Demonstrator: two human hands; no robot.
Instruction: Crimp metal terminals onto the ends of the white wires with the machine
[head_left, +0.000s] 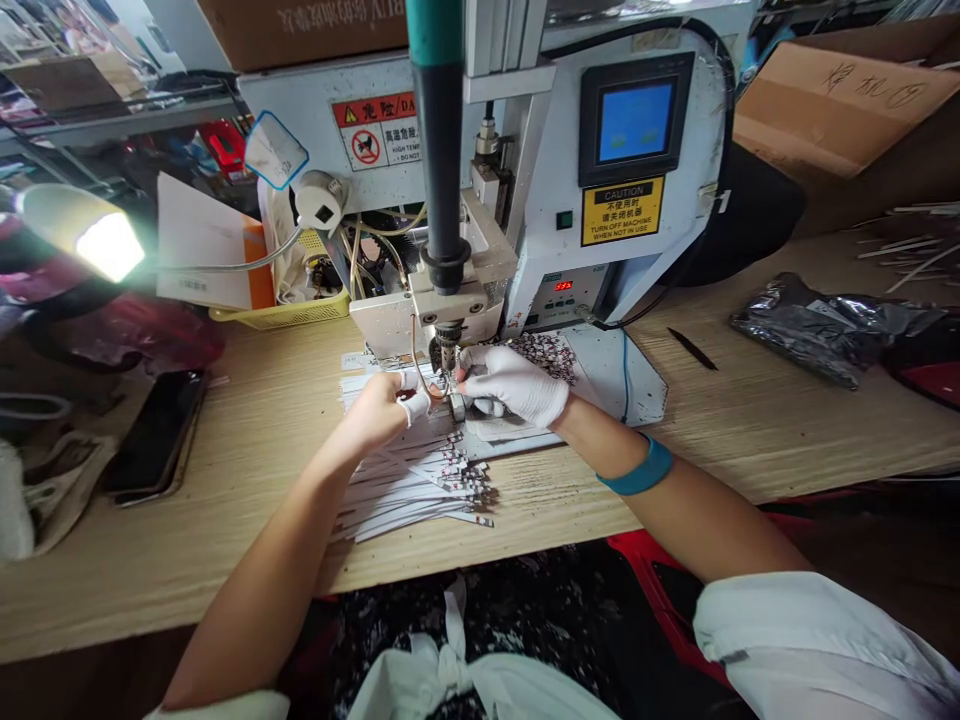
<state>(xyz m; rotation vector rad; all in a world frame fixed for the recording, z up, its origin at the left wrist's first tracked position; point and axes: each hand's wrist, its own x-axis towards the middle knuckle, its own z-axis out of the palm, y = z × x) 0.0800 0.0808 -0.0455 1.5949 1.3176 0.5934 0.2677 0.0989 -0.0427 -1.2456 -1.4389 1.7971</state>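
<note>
A welding machine's press head (448, 345) hangs low over the bench, with a thin copper-coloured wire (415, 355) curving beside it. My left hand (373, 412), with a white cot on one finger, pinches a white flat cable (390, 455) just below the head. My right hand (515, 385) wears a white glove, its fingertips right by the tip. Whether it holds anything cannot be seen. A loose pile of white flat cables (412, 495) with small dark-tipped ends lies under my left wrist. Beside the glove is a heap of small speckled parts (544, 355).
The machine's touch screen (635, 120) and yellow caution label (622, 210) face me. A lit lamp (82, 230), a black phone (156, 435) and a yellow basket (281, 310) stand left; a black blade-like tool (691, 348), a silver bag (821, 325) and a cardboard box (840, 100) stand right.
</note>
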